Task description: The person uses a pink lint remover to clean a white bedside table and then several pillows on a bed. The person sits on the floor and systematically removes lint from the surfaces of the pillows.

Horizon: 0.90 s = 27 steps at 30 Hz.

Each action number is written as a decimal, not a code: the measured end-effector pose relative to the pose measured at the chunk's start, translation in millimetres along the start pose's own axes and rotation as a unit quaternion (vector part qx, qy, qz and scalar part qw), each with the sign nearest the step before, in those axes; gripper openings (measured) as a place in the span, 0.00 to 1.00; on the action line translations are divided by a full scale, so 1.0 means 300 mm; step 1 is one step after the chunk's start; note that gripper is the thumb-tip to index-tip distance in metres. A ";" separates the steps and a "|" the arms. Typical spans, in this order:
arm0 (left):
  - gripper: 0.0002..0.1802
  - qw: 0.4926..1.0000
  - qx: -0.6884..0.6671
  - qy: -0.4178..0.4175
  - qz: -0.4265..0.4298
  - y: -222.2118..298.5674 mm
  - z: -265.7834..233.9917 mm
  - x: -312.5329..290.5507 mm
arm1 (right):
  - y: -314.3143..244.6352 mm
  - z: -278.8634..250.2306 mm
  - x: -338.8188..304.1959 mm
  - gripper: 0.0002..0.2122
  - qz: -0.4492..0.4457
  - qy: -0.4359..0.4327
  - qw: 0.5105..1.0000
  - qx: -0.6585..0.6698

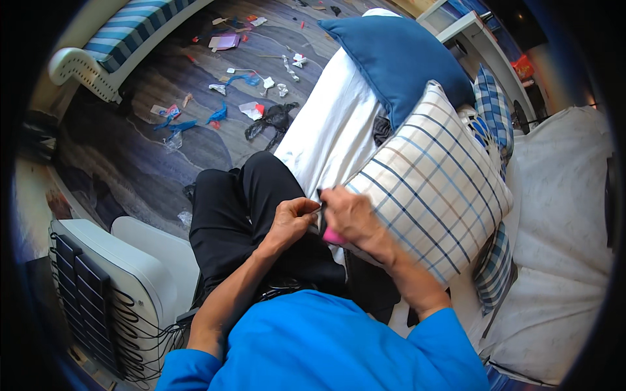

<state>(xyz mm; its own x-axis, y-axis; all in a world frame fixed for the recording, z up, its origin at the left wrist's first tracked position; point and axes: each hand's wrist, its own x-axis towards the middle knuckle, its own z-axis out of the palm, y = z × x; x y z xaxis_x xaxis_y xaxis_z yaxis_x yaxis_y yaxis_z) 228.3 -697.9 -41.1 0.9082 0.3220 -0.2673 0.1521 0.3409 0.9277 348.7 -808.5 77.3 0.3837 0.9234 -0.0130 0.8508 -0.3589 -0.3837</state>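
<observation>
Far to the left of both hands, and nearer the person, is a white box (140, 257) with black bars and loopy wires on it. Past it, far ahead and to the left, a blue striped cushion (134, 29) lies on a white bench (147, 49). Bits of paper and plastic are all over the grey floor (140, 117), ahead of the left hand. Two legs in black trousers (218, 212) are just left of that hand.

The left hand (292, 223) has its thumb and finger pinched together — I cannot tell what is between them. A white sheet (326, 120) is straight ahead of the hands. A small pink and black thing (334, 236) is right between the hands, under the right one. The right hand (352, 215) is curled around it, and looks a bit blurry.

A big blue pillow (407, 62) is ahead and to the right of the hands. A white pillow with crossing lines (433, 179) sits just right of the right hand. Beyond it is a blue checked pillow (493, 107), and farthest right is a wrinkly pale cover (561, 221).
</observation>
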 end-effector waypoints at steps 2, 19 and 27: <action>0.11 0.999 0.030 -0.011 -0.016 0.093 0.004 -0.062 | 0.090 -0.089 0.028 0.02 0.044 0.027 0.997 -0.062; 0.20 0.848 0.430 0.037 0.307 0.207 0.159 -0.098 | 0.179 -0.060 0.128 0.05 -0.021 -0.071 0.982 -0.171; 0.42 0.853 0.438 -0.060 0.279 0.177 0.300 -0.017 | 0.393 -0.198 0.258 0.07 0.086 0.030 0.989 -0.114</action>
<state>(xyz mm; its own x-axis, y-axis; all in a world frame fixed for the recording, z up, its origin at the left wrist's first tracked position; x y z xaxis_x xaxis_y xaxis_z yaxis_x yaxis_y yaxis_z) 266.7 -761.1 33.0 0.9600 0.1076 0.2583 -0.1310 -0.6431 0.7545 500.0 -787.4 85.9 0.5452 0.8383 -0.0031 0.8270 -0.5384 -0.1621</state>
